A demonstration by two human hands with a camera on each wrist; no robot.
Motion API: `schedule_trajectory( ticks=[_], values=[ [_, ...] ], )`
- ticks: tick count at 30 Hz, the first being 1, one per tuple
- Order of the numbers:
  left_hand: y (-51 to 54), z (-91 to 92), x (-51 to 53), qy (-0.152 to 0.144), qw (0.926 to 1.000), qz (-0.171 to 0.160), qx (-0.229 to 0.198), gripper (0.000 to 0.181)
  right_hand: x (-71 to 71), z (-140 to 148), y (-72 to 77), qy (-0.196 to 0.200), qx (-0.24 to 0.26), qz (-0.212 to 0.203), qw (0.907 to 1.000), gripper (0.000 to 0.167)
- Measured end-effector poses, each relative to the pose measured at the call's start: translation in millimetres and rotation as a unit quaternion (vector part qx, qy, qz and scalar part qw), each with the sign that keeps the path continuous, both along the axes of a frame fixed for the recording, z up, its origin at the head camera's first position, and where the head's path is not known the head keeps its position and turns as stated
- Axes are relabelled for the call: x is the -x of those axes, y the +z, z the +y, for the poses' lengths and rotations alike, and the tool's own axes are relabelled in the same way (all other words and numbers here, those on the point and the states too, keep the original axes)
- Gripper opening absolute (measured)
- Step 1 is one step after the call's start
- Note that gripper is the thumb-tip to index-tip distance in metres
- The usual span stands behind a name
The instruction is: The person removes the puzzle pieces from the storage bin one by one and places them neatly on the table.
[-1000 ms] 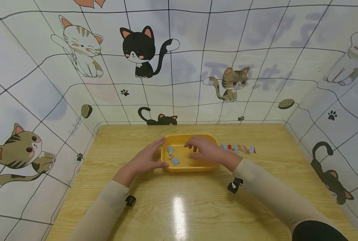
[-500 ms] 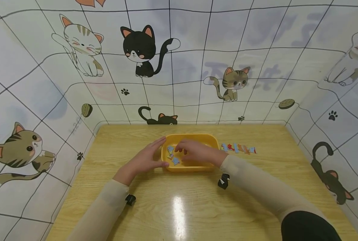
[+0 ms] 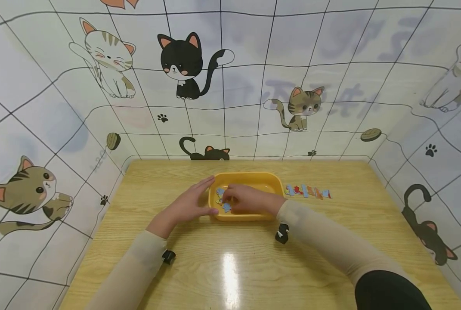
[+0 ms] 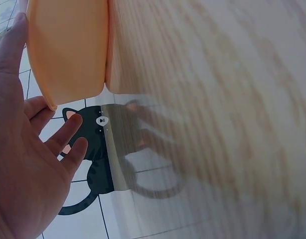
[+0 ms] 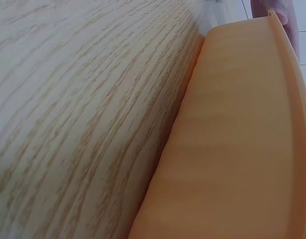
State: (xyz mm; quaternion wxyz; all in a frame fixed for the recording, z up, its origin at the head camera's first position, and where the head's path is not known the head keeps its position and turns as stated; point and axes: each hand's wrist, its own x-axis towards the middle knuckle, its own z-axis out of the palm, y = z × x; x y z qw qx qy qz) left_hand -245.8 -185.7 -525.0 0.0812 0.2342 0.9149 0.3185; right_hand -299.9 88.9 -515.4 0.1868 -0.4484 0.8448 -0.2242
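Note:
A yellow tray point(image 3: 245, 217) stands on the table. My left hand point(image 3: 185, 206) holds its left end, thumb at the front corner and fingers at the back corner; in the left wrist view its other fingers stand loosely apart. Inside the tray's left part lie small flat pieces like jigsaw puzzle pieces: a blue one point(image 3: 227, 207) in front and another blue piece point(image 3: 220, 190) behind. My right hand point(image 3: 249, 200) reaches over the tray with fingers bent down, tips at a partly covered piece between those two. Whether they pinch it is hidden. The right wrist view shows mainly the tray's outer wall point(image 5: 232, 129).
Right of the tray, several colourful flat pieces point(image 3: 308, 191) lie in a row on the wooden table point(image 3: 199, 267). A wall covering with cat drawings point(image 3: 245, 94) closes off the back and both sides.
My right hand has moved left across the tray to the small pieces, and its fingers have drawn closer together. The left hand and the tray stay in place.

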Motion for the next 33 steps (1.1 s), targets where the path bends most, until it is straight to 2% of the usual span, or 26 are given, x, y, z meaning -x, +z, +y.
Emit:
schedule_trajectory(
  ticks=[7,16,24,27,33],
  values=[
    [-0.7,0.6,1.0,0.000,1.0000,-0.003,0.003,0.110,1.8,0.2,-3.3,0.001,-0.001,-0.003,1.0000,0.030],
    [-3.8,-0.1,2.3,-0.003,1.0000,0.004,0.001,0.110,1.4,0.4,-0.2,-0.014,-0.012,-0.027,0.9995,0.030],
    [0.0,0.3,0.1,-0.002,1.0000,-0.003,-0.005,0.111,2.2,1.0,-3.3,-0.027,-0.013,-0.012,0.9995,0.026],
    [1.4,0.7,-0.5,-0.004,1.0000,-0.001,-0.005,0.112,1.0,2.8,-3.2,-0.038,-0.008,-0.008,0.9992,0.026],
    [3.6,1.8,-1.4,-0.004,1.0000,-0.001,-0.004,0.112,0.4,10.7,-1.9,-0.069,0.015,-0.034,0.9969,0.026]
  ],
)
